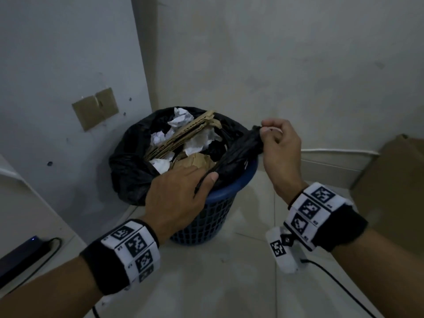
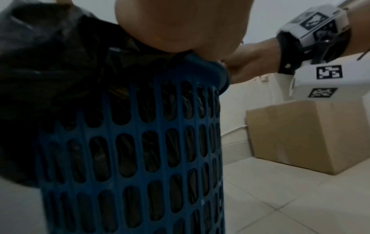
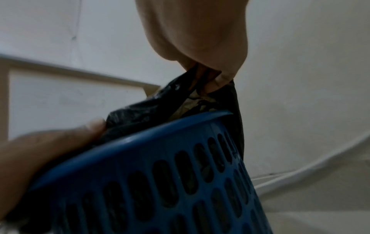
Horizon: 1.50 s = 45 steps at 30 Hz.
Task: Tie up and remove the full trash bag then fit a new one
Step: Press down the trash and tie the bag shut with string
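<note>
Black trash bag (image 1: 128,166) sits in the blue mesh bin (image 1: 213,216) in the room's corner, its mouth unknotted.

Left hand (image 1: 181,193) lies across the near rim, thumb pressing a gathered strip of bag; its other fingers are hidden. Right hand (image 1: 281,145) pinches the strip's far end above the rim, fingers curled. Inside the bag: crumpled white paper (image 1: 181,118) and corrugated cardboard (image 1: 183,136). A cardboard box (image 2: 308,134) stands right of the bin.

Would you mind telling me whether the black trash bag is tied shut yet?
Not yet: the trash bag gapes open, showing crumpled paper and cardboard. Only its near edge is gathered, between left hand and right hand.
</note>
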Tool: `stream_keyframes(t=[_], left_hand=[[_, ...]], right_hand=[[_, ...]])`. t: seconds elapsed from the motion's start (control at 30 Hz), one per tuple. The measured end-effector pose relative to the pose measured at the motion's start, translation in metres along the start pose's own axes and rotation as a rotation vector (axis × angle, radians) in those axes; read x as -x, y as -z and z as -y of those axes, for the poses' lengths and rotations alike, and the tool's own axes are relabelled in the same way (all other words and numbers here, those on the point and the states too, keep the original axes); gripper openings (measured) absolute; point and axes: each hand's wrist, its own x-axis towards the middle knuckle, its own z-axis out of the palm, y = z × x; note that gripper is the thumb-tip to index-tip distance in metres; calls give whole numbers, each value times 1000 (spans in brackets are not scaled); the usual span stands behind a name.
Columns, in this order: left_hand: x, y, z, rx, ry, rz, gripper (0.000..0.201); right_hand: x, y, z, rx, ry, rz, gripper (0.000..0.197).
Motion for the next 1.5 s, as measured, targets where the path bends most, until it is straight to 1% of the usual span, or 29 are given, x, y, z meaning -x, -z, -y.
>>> stream_keyframes(t=[0.03, 0.07, 0.13, 0.2, 0.27, 0.37, 0.43, 0.5, 0.57, 0.6, 0.63, 0.7, 0.77, 0.8, 0.83, 0.87, 0.93, 0.97, 1.0, 1.03, 1.07, 1.1, 1.2, 1.23, 1.3, 1.33, 1.4, 1.43, 1.5], left_hand=[[1, 4, 4, 19, -21, -14, 40], [1, 7, 10, 41, -49, -29, 43], [0, 15, 26, 77, -119, -44, 48], [-1, 19, 47, 55, -145, -40, 48], [-2, 22, 66, -9, -83, -28, 42], [-8, 24, 80, -46, 141, -58, 24], [-13, 25, 73, -15, 242, -123, 26], [-20, 26, 54, 92, 223, -178, 33], [-25, 23, 32, 190, 143, -151, 31], [-27, 20, 22, 218, 102, -120, 31], [-28, 17, 13, 239, 75, -76, 33], [-24, 7, -3, 253, 75, 52, 41], [-16, -3, -12, 175, 96, 165, 50], [-13, -6, -13, 112, 91, 183, 54], [-12, -7, -12, 66, 85, 177, 56], [-11, -7, -11, 43, 85, 164, 57], [-12, -6, -8, 19, 81, 140, 55], [-11, -5, -7, 4, 72, 121, 55], [-10, -3, -7, -10, 60, 97, 56], [-10, -2, -7, -21, 43, 69, 56], [-9, 0, -7, -28, 26, 38, 56], [-8, 1, -5, -36, 12, 4, 56], [-4, 4, 1, -37, -13, -38, 50], [-3, 4, 3, -30, -18, -29, 48], [-3, 3, 7, 3, -32, -18, 46], [-4, 3, 10, 30, -42, -21, 46], [-6, 3, 17, 78, -73, -35, 46], [-5, 4, 22, 92, -95, -41, 49], [-3, 6, 33, 108, -137, -57, 53]], right_hand=[[4, -3, 1, 67, 100, 70, 10], [8, -5, -3, 173, 204, 161, 18], [18, -7, -18, 522, 430, 348, 38], [27, -7, -31, 760, 552, 435, 50], [33, -6, -37, 795, 609, 421, 51], [45, -16, -31, 862, 670, 318, 44], [52, -26, -24, 903, 649, 338, 41], [55, -30, -18, 824, 604, 418, 37], [50, -24, -9, 566, 501, 465, 29], [45, -18, -5, 436, 468, 423, 26], [39, -12, 0, 340, 456, 343, 23], [29, 1, 2, 243, 402, 188, 14], [22, 10, -6, 213, 245, 74, 5], [19, 14, -14, 223, 128, 32, 5], [16, 17, -22, 247, -30, 16, 10], [15, 21, -29, 262, -240, 40, 19], [17, 26, -34, 187, -689, 201, 41], [19, 28, -34, 113, -850, 288, 46], [21, 28, -33, 36, -946, 348, 45], [21, 27, -32, -45, -990, 363, 41], [19, 26, -33, -122, -987, 345, 34], [16, 25, -33, -196, -956, 303, 26], [-6, 27, -31, -311, -733, 34, 11], [-12, 28, -25, -318, -635, -37, 13], [-18, 27, -7, -252, -389, -91, 17], [-18, 23, 0, -184, -252, -75, 12], [-12, 14, 7, -8, 23, 25, 7], [-8, 11, 5, 112, 140, 96, 13], [-1, 11, -12, 445, 340, 211, 31]])
